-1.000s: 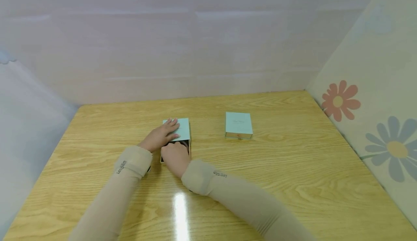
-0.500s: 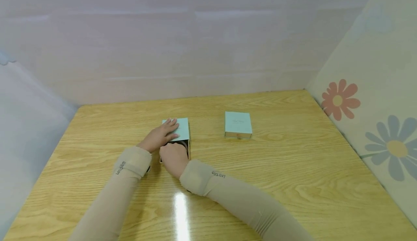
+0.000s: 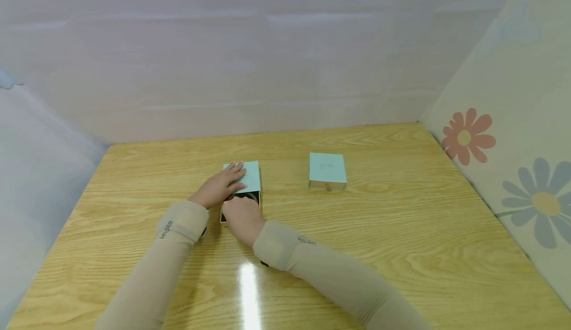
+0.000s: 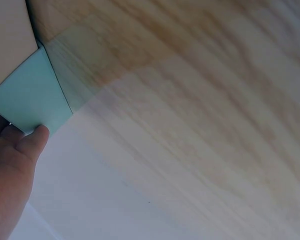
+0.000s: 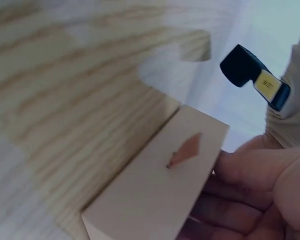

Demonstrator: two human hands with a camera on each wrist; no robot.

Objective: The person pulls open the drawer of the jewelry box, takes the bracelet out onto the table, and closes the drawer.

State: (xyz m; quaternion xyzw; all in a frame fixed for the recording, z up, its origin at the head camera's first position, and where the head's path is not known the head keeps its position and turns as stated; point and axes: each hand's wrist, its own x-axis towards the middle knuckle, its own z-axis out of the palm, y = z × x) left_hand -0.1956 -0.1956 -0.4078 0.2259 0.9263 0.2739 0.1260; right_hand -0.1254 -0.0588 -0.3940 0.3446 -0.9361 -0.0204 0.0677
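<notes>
A pale blue-green drawer box (image 3: pixel 253 176) lies left of the table's middle, its drawer (image 3: pixel 260 212) partly pulled out toward the person. My left hand (image 3: pixel 218 186) rests flat across the box top, fingers spread; the left wrist view shows its thumb (image 4: pixel 36 140) at the box's edge. My right hand (image 3: pixel 243 216) reaches into the drawer with bent fingers, where a dark curved thing (image 3: pixel 252 195) shows in the dark interior. The right wrist view shows the drawer's front (image 5: pixel 155 195) with a brown pull tab (image 5: pixel 187 150). I cannot tell whether those fingers grip anything.
A second pale blue-green box (image 3: pixel 327 167), closed, stands farther right on the wooden table (image 3: pixel 401 221). Pale cloth walls border the back and left. The right wall (image 3: pixel 513 122) bears printed flowers. A dark wrist camera (image 5: pixel 240 65) appears beside the other sleeve.
My right hand has shifted very slightly, staying in the drawer. The left hand and both boxes keep their places.
</notes>
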